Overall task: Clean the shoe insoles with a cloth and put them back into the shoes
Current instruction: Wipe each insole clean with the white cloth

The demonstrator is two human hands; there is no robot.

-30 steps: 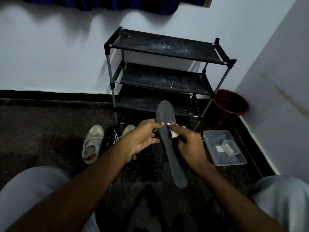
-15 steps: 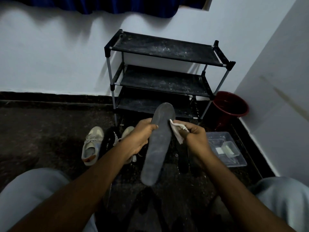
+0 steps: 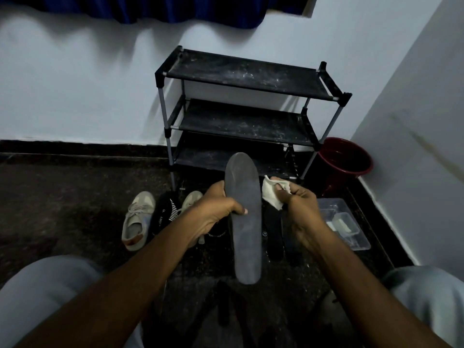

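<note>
– Hands first: what is each one doing?
– Left hand [image 3: 216, 209] grips a dark grey insole [image 3: 244, 222] by its left edge, with the thumb across the face and the fingers behind. The insole stands nearly upright, toe end up, between the knees. Right hand [image 3: 298, 209] is curled round a crumpled white cloth [image 3: 271, 194], held just beside the insole's right edge. Whether the cloth touches it I cannot tell.
– And the shoes?
– On the dark floor [image 3: 62, 197] beyond the left hand. A beige sneaker [image 3: 136, 222] lies furthest left, a black shoe with white stripes [image 3: 164, 214] is next to it, and a second beige one [image 3: 192, 198] is partly hidden by the hand. Other dark insoles [image 3: 275, 234] lie on the floor below the right hand.
– Anything else around?
– A black three-shelf rack [image 3: 246, 79] against the white wall, a dark red bucket [image 3: 345, 159] to its right, and a clear plastic box [image 3: 351, 237] near the side wall
</note>
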